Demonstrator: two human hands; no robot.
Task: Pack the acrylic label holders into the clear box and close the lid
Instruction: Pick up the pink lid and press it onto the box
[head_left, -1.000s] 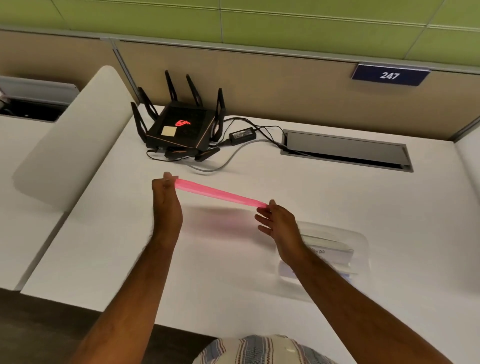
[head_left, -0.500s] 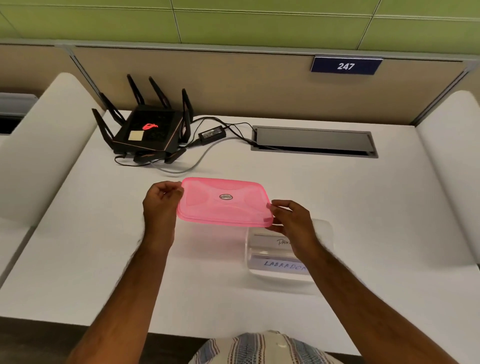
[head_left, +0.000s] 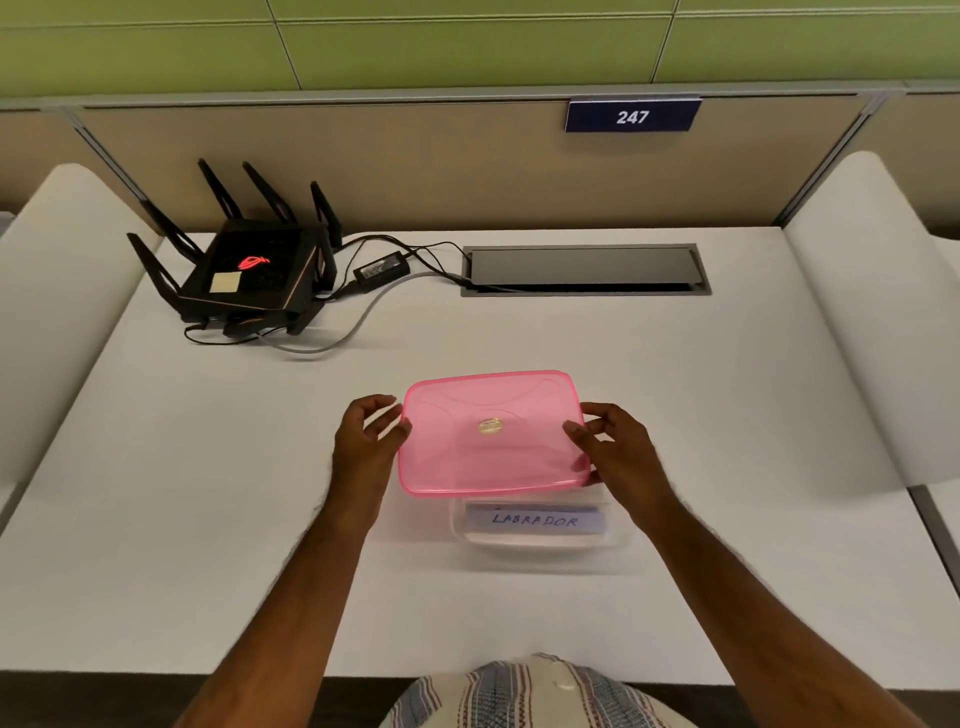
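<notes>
On the white table (head_left: 208, 519) in front of you, a black router (head_left: 249, 275) with upright antennas sits far left, its power brick (head_left: 382, 270) just beside it, cables running to the grey cable hatch (head_left: 584, 270). A blue sign (head_left: 632, 115) reading 247 hangs on the partition.

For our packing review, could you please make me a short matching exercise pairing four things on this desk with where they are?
Things:
1. pink lid
2. clear box
3. black router
4. blue number plate

Places:
A. back left corner of the white desk
B. held between the left hand and the right hand
C. on the partition behind the desk
D. on the desk partly under the lid, with the LABRADOR label holder inside

Pairs: 1-B, 2-D, 3-A, 4-C
</notes>
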